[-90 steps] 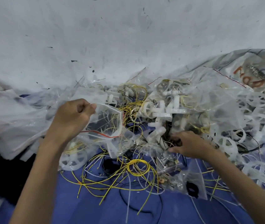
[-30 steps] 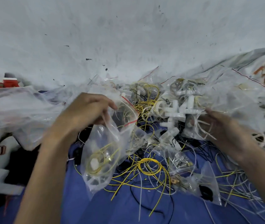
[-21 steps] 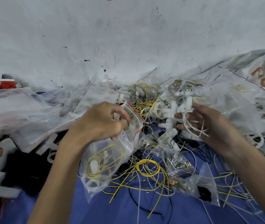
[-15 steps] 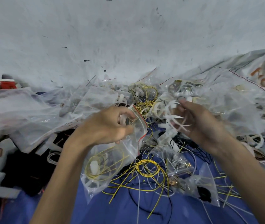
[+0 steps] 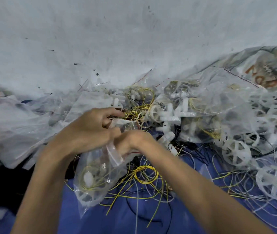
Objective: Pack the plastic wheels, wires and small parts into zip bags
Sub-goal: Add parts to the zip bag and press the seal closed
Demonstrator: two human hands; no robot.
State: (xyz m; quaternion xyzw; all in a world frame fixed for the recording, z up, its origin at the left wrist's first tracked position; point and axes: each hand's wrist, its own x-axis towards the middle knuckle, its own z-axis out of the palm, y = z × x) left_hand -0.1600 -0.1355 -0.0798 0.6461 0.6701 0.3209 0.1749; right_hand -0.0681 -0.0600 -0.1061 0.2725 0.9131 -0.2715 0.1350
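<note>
Right hand point(image 5: 134, 142) from parts pile point(image 5: 176, 115) into zip bag point(image 5: 97, 174) mouth

Light was soft, even and cool, shadows faint. The wide lens bowed the frame's edges. Motion blur smeared the left hand point(image 5: 87, 132), right hand point(image 5: 134, 141) and clear plastic zip bag point(image 5: 97, 176).

Blue surface point(image 5: 117, 220) carries loose yellow wires point(image 5: 144, 168), white plastic wheels point(image 5: 236, 152) and clear bags point(image 5: 16, 129).

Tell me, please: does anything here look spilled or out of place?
Yes. Loose yellow wires sprawl in a tangle over the blue cloth, beside the zip bag, not inside it. Several white wheels lie scattered at the right, unbagged.
</note>
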